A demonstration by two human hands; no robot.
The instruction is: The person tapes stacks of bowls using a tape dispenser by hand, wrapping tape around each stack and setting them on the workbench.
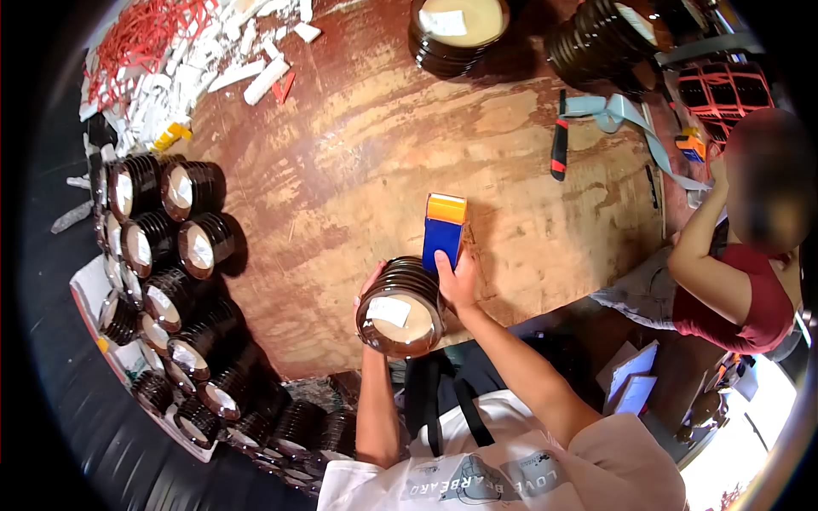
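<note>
A stack of dark brown glossy plates [402, 319] with a tan centre and a white paper label rests near the front edge of the wooden table [341, 170]. My left hand [371, 283] is wrapped round the left side of this stack. On its right side, my right hand [458, 277] grips a blue tool with an orange top [444, 234], thumb across the blue body. The tool stands against the upper right of the stack. Part of my left hand's fingers is hidden behind the plates.
Many similar stacks [202, 247] line the left side. White foam scraps [183, 81] and red strands [153, 38] lie at the upper left. Two stacks [460, 38] stand at the back. A red-and-black knife [559, 149] lies near blue tape [626, 115]. Another person [724, 289] is at the right.
</note>
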